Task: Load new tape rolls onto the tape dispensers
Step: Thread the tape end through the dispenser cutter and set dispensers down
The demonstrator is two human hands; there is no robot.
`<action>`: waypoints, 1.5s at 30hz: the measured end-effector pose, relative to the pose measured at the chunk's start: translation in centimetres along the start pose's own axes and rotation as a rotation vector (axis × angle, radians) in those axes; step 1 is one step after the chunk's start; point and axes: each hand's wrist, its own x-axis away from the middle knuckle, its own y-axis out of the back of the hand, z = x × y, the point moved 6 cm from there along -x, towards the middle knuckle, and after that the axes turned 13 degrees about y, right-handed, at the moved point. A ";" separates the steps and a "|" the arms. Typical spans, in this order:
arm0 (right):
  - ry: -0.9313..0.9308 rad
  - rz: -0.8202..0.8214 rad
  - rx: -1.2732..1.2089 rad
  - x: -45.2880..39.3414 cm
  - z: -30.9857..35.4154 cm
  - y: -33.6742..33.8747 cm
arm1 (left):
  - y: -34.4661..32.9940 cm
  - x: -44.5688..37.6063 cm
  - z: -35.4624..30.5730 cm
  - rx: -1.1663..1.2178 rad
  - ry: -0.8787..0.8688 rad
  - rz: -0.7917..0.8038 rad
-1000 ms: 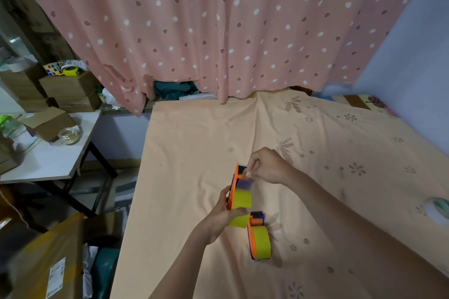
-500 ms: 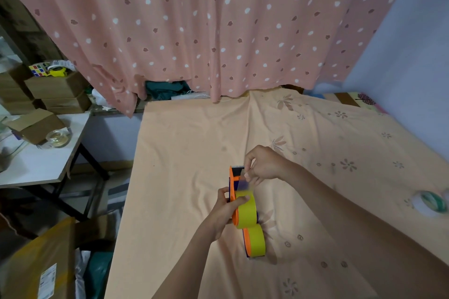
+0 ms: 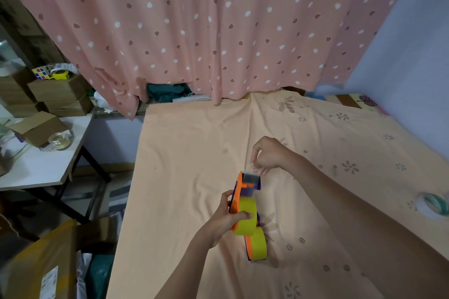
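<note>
Head view, far left: a white bench (image 3: 36, 172) carries stacked cardboard boxes (image 3: 60, 94), with a colour-cube puzzle (image 3: 41, 73) and a yellow tape measure (image 3: 59, 75) on top of the stack, and a small glass jar (image 3: 59, 140) beside another open box nearer the bench edge. Near left, on the floor, lies a brown parcel with a white label (image 3: 49, 281). A pink dotted curtain (image 3: 206, 26) hangs across the far side, and a bed under a peach flowered sheet (image 3: 189, 153) fills the middle and right. Over the sheet, the left hand (image 3: 224, 219) holds up an orange and purple tape dispenser (image 3: 243, 185), thumb closed across the yellow tape roll (image 3: 246, 216) mounted on it and fingers wrapped behind the orange side plate. Just beyond, the right hand (image 3: 269, 155) pinches the free end of the tape (image 3: 250, 177) at the dispenser's far tip between thumb and fingertips; the strip is blurred. Right below the held dispenser, a second dispenser with a yellow roll (image 3: 257, 246) stands on edge on the sheet, close to the first; whether the two touch cannot be told. Well apart at the far right edge of the bed lies a loose roll with a green edge (image 3: 435, 205), flat on the sheet.
</note>
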 end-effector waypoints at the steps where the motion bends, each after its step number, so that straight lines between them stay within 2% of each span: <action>1: 0.012 0.011 -0.002 0.0 0.2 -0.1 | 0.0 0.0 0.1 -0.003 -0.002 0.013; 6: 0.073 0.074 -0.021 -0.4 1.3 -0.4 | -0.7 0.2 -0.2 0.027 0.011 0.080; 13: 0.153 0.113 0.039 -1.3 2.3 -0.1 | -1.2 -0.1 -1.1 0.060 0.013 0.012; 17: 0.228 0.144 0.026 -1.5 2.0 0.3 | -1.0 0.1 -1.0 0.051 0.036 0.120; 20: 0.267 0.148 -0.037 -1.6 1.3 0.4 | -0.9 0.2 -0.3 0.131 0.053 0.225; 28: 0.314 0.127 -0.115 -1.8 1.0 -0.7 | -1.2 0.1 0.6 0.138 0.178 0.286; 45: 0.252 0.031 -0.158 -1.4 -1.6 0.2 | -0.2 -0.3 1.2 0.186 0.217 0.286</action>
